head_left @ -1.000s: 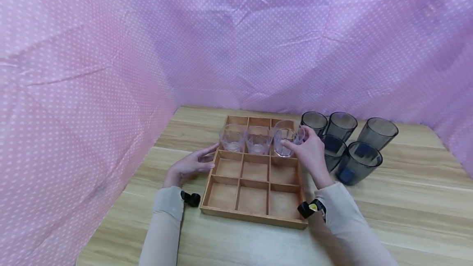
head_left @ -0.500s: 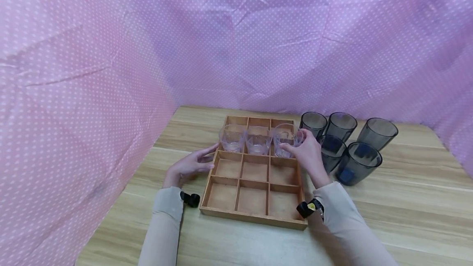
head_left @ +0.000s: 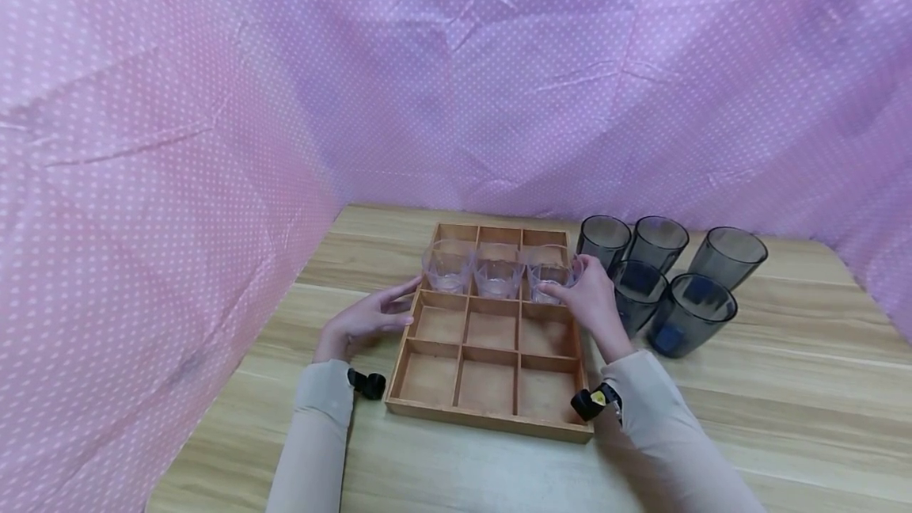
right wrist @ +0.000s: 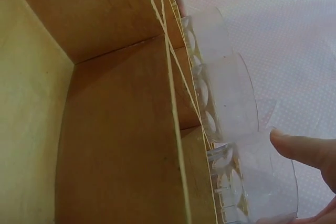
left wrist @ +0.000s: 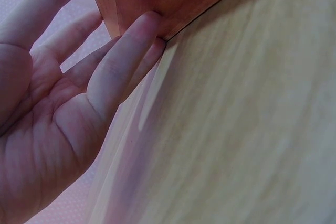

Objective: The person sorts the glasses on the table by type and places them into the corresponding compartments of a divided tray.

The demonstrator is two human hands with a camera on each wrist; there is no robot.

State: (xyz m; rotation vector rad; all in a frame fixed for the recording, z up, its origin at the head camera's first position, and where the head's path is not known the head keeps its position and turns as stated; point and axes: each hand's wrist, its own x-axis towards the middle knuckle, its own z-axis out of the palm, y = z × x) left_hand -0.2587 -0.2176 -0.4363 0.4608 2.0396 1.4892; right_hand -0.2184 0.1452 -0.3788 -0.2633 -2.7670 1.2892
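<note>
My right hand holds a clear drinking glass between thumb and fingers, upright at the right side of a wooden compartment tray. In the right wrist view the thumb lies on that glass's wall; the other fingers are mostly cut off. Two more clear glasses, one in the middle and one at the left, stand beside it in the same row. My left hand touches the tray's left side with extended fingers, its fingertips against the wooden wall in the left wrist view.
Several dark grey tumblers stand close together right of the tray, near my right hand. The two front rows of compartments hold nothing. Pink dotted cloth hangs behind and left of the wooden table.
My right hand has moved slightly down with the right glass, which now sits lower in its compartment, level with the other two. The left hand and the tray have stayed put.
</note>
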